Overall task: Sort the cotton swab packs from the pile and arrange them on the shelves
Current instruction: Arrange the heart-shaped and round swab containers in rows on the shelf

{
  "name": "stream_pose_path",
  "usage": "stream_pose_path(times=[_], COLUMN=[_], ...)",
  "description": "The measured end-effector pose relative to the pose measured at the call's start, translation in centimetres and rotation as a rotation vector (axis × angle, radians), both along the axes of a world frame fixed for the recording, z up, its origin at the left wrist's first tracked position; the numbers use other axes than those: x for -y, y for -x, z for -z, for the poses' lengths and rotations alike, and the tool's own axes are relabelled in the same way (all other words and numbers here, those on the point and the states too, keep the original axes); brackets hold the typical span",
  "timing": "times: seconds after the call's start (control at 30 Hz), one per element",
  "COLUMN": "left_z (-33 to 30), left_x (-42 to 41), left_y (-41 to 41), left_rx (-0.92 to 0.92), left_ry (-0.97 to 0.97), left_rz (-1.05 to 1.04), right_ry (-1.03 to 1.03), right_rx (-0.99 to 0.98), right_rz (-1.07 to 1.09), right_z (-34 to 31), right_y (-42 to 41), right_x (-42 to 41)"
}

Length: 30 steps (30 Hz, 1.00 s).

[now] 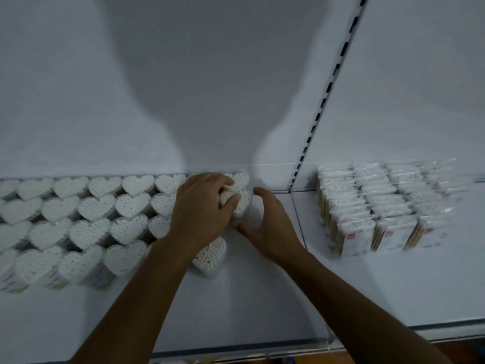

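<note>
The left hand (202, 203) curls over 1 heart-shaped swab pack (237, 203) in the middle of the frame. The right hand (265, 222), half open, cups its side. It looks light, hard and slippery; hold both sides.

I saw heart-shaped packs (86, 214) in rows along the shelf's (236, 306) back left; flat packs (380, 206) stood on the neighbouring shelf (393, 285), right.
</note>
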<state>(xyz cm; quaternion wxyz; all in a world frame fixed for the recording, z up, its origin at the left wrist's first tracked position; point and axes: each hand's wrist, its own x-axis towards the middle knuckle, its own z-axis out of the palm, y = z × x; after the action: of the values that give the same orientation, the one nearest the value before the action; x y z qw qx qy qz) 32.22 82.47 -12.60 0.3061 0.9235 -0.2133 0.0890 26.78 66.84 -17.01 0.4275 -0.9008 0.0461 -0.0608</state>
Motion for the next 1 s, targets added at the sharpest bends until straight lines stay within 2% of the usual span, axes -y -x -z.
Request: stream_pose_path(times=[0.17, 0.4, 0.7, 1.0], left_z=[-3.1, -6.5, -7.2, -7.3], left_x=[3.4, 13.1, 34.6, 55.4], left_y=[1.2, 5.1, 16.7, 27.0], left_rx=[0.044, 0.111, 0.093, 0.019], left_ry=[0.149, 0.178, 0.122, 0.055], left_rz=[0.033, 0.177, 0.386, 0.719], right_ry=[0.125, 0.173, 0.358, 0.326], right_rx=[0.203, 0.364, 0.228, 0.107], right_rz=[0.008, 0.173, 0.453, 0.738], right_z=[-3.3, -5.8, -5.0, -5.3], right_y=[2.6, 8.1, 21.4, 35.8], right_x=[2.0, 11.7, 32.3, 50.7])
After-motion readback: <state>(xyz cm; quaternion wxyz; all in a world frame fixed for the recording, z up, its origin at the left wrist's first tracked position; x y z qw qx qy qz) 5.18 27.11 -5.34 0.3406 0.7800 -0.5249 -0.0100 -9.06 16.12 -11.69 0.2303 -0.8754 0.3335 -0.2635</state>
